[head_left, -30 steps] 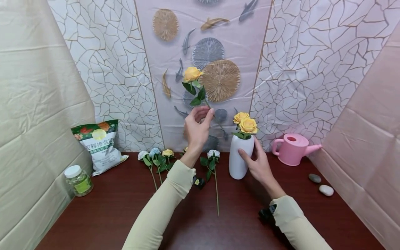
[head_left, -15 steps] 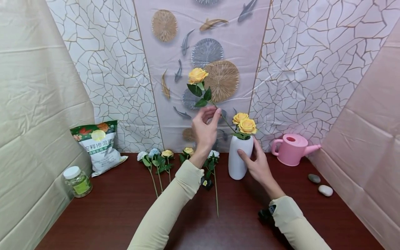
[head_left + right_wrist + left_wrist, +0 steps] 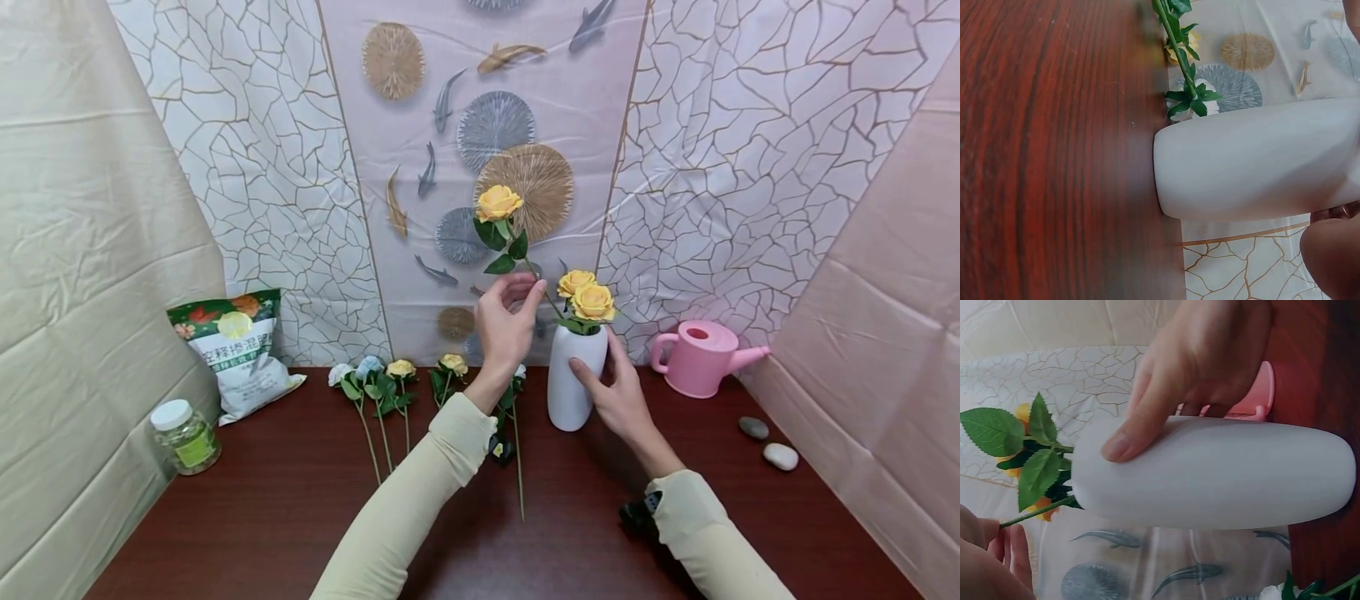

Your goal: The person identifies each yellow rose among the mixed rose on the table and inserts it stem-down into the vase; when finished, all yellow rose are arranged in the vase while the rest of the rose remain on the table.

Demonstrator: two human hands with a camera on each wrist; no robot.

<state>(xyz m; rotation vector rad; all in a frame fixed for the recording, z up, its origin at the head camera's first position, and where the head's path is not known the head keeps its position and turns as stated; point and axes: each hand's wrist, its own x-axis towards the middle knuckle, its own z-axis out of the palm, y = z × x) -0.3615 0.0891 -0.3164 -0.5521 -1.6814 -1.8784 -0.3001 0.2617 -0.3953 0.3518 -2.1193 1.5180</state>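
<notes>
A yellow rose (image 3: 498,203) tilts up and left in the head view, its stem pinched between the thumb and fingers of my left hand (image 3: 510,325). The stem's lower end runs into the mouth of a white vase (image 3: 576,383), as the left wrist view also shows. Two yellow roses (image 3: 592,302) stand in that vase, their heads just above the rim. My right hand (image 3: 618,392) grips the vase from its right side, thumb (image 3: 1119,445) across the front. In the right wrist view the vase (image 3: 1254,165) has its base on the table.
Several loose roses, among them a blue one (image 3: 369,367) and a yellow one (image 3: 452,363), lie along the table's back edge. A pink watering can (image 3: 701,358) and two stones (image 3: 782,456) are at the right. A fertilizer bag (image 3: 243,354) and a jar (image 3: 187,437) stand left.
My left hand has moved right and slightly down with the rose. Its stem, apart from the vase a second ago, now reaches into the mouth. My right hand stays on the vase.
</notes>
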